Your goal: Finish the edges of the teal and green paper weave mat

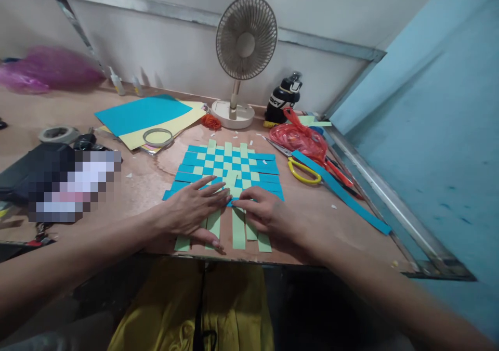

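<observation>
A woven mat of blue and pale green paper strips (230, 166) lies on the wooden table (148, 184) in front of me. My left hand (193, 210) rests flat on its lower left part, fingers stretched out over the strips. My right hand (265, 216) sits at the lower right, fingertips pressed together on a blue strip near the mat's middle. Loose green strip ends (238, 231) stick out toward the table's front edge between and under my hands.
Yellow-handled scissors (302, 170), a loose blue strip (343, 192) and a red plastic bag (298, 138) lie to the right. A fan (244, 54) and black bottle (284, 99) stand behind. Blue and yellow sheets (144, 114) with a tape ring (157, 137) lie at back left.
</observation>
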`<state>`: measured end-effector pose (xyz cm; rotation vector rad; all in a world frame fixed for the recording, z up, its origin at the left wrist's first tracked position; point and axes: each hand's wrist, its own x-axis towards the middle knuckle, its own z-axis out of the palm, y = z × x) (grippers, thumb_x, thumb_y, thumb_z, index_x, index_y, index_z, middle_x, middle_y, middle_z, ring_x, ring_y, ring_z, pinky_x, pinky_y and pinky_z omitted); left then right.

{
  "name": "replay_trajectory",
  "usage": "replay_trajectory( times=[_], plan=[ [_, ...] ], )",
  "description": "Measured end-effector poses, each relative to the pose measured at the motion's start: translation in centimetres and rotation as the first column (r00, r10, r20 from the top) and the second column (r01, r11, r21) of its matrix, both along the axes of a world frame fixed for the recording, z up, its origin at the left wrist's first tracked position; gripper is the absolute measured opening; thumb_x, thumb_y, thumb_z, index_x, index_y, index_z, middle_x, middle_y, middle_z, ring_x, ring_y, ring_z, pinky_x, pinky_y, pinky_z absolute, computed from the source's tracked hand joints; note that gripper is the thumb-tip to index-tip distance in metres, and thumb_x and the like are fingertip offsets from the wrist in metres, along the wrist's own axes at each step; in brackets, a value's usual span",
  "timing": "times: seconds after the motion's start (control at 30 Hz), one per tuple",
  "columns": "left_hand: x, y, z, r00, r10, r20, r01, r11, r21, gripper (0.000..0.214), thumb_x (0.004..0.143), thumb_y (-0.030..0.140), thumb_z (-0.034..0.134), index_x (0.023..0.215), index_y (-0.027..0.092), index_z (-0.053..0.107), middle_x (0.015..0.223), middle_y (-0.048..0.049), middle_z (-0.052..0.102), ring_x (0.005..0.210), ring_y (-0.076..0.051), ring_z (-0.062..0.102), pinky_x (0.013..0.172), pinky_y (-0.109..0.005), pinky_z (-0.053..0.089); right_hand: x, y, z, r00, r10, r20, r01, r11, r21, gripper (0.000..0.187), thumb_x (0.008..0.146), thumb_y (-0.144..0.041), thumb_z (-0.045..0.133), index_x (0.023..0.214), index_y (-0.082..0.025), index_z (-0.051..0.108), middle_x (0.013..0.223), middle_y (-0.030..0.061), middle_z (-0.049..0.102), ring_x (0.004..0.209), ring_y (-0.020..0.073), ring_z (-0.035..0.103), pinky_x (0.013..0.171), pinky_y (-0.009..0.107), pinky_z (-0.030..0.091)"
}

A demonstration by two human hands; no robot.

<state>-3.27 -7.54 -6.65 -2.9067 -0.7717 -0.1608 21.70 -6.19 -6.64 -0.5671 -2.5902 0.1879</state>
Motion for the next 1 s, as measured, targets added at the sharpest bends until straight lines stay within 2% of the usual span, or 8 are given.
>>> replay_trajectory(
  times=[0.17,0.33,0.6,0.8,1.0],
  plan=[
    [0.49,0.43,-0.07,0.999,-0.016,-0.046,0.018,0.999,0.044,0.102,0.069,0.089,0.028,0.132,0.013,0.053,0.137,-0.0139,0.055,0.138,-0.028,0.035,0.119,-0.045,0.007,-0.13,-0.4,-1.14,0.999,-0.038,0.018,0.037,0.998,0.046,0.028,0.092,-0.015,0.044,0.113,-0.017,0.062,0.099,0.0112,0.062,0.09,0.0189,0.057,0.073,0.031,0.051],
    [0.56,0.36,-0.35,0.998,-0.007,-0.056,0.01,0.998,0.06,0.1,0.068,0.09,0.026,0.133,0.018,0.051,0.137,-0.0107,0.056,0.14,-0.027,0.033,0.12,-0.045,0.004,-0.36,-0.16,-1.18,0.999,-0.032,0.021,0.029,0.993,0.118,0.027,0.093,-0.015,0.043,0.11,-0.015,0.064,0.097,0.0113,0.063,0.086,0.0194,0.055,0.072,0.033,0.049],
    [0.47,0.35,-0.41,0.999,-0.054,-0.009,0.054,0.989,0.136,0.099,0.074,0.086,0.03,0.131,0.009,0.053,0.136,-0.0149,0.056,0.137,-0.027,0.037,0.121,-0.044,0.008,-0.57,-0.38,-0.98,0.997,-0.038,0.064,0.025,0.982,0.187,0.023,0.092,-0.014,0.045,0.105,-0.016,0.064,0.09,0.0089,0.063,0.081,0.0189,0.052,0.072,0.034,0.044],
    [0.58,0.36,-0.44,0.998,-0.06,-0.008,0.06,0.984,0.17,0.097,0.075,0.085,0.027,0.13,0.01,0.054,0.136,-0.0137,0.056,0.137,-0.025,0.037,0.121,-0.042,0.008,-0.6,-0.26,-1.03,0.992,-0.047,0.114,0.025,0.981,0.193,0.024,0.094,-0.018,0.044,0.106,-0.015,0.064,0.092,0.0098,0.063,0.081,0.0197,0.05,0.072,0.035,0.042],
    [0.33,0.43,-0.23,0.998,-0.06,0.024,0.057,0.991,0.119,0.095,0.076,0.083,0.033,0.134,0.01,0.052,0.138,-0.0136,0.055,0.136,-0.027,0.039,0.12,-0.042,0.009,-0.63,0.01,-0.75,0.985,-0.043,0.169,0.014,0.985,0.17,0.027,0.093,-0.017,0.042,0.106,-0.015,0.065,0.092,0.0102,0.062,0.083,0.0205,0.05,0.073,0.035,0.04]
  ],
)
